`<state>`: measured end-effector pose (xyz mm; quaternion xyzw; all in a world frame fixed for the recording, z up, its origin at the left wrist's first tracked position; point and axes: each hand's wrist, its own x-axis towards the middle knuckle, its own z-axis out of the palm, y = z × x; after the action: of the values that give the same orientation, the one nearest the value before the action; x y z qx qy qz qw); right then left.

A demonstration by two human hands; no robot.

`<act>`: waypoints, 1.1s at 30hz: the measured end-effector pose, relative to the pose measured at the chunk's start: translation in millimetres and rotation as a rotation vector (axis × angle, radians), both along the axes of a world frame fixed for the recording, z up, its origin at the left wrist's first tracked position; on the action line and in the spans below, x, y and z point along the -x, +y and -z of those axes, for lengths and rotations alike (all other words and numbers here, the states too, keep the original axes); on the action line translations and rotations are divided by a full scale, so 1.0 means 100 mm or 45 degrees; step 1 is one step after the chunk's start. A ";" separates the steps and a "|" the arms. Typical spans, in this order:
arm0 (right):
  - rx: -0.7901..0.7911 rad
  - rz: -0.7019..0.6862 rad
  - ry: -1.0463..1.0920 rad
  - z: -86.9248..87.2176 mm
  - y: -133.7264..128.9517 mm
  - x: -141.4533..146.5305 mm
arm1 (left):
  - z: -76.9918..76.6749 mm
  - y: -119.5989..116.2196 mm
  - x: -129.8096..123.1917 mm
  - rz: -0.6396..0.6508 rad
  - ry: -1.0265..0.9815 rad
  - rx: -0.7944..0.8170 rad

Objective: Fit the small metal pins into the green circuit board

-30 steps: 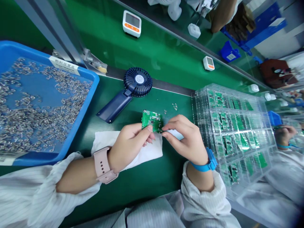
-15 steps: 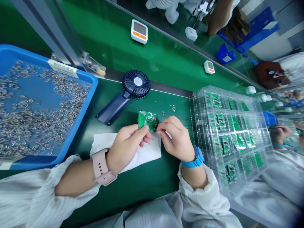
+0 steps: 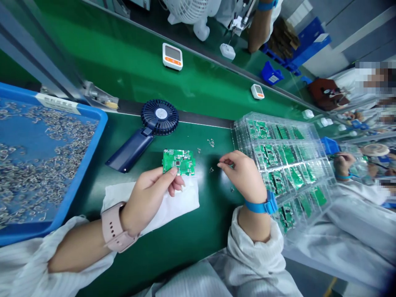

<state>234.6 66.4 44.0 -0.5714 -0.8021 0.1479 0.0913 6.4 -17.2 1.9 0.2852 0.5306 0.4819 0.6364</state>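
Note:
My left hand [image 3: 154,187] pinches a green circuit board [image 3: 182,161] by its lower edge, thumb on top, above a folded white cloth [image 3: 182,202]. To the right of the board, my right hand [image 3: 243,173] is raised a little over the green table, thumb and forefinger brought together in a pinch. Whether anything tiny sits between those fingertips cannot be made out. Several small metal clips [image 3: 211,143] lie loose on the table near it; one small clip [image 3: 211,169] is just left of its fingertips.
At left stands a blue tray [image 3: 95,136] of many bent metal clips. A dark blue handheld fan [image 3: 133,148] lies behind the cloth. Stacked clear compartment trays [image 3: 247,119] of circuit boards stand at right. A white timer [image 3: 172,57] is beyond the rail; a co-worker's hand [image 3: 343,163] shows far right.
My right hand has moved away from the board to the right, over the table. My left hand still holds the board. The whole view has shifted, so most things appear farther left.

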 end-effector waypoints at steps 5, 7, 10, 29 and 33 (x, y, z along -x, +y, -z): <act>0.171 0.022 -0.230 0.04 -0.04 -0.03 | 0.02 0.01 0.00 -0.004 -0.035 0.004; 0.193 0.039 -0.341 0.05 -0.05 -0.05 | 0.02 0.01 0.00 -0.012 -0.039 0.009; 0.200 0.109 -0.463 0.01 -0.08 -0.08 | 0.04 0.00 0.00 -0.019 -0.047 0.024; 0.248 0.071 -0.468 -0.02 -0.14 0.06 | 0.03 0.00 0.00 0.001 -0.032 0.003; 0.021 0.105 -0.104 0.01 -0.08 0.01 | 0.03 0.01 0.00 -0.001 -0.035 -0.002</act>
<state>233.5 58.7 43.3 -0.6103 -0.7796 0.1271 0.0599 6.7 -16.0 -0.9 0.2790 0.5215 0.4863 0.6432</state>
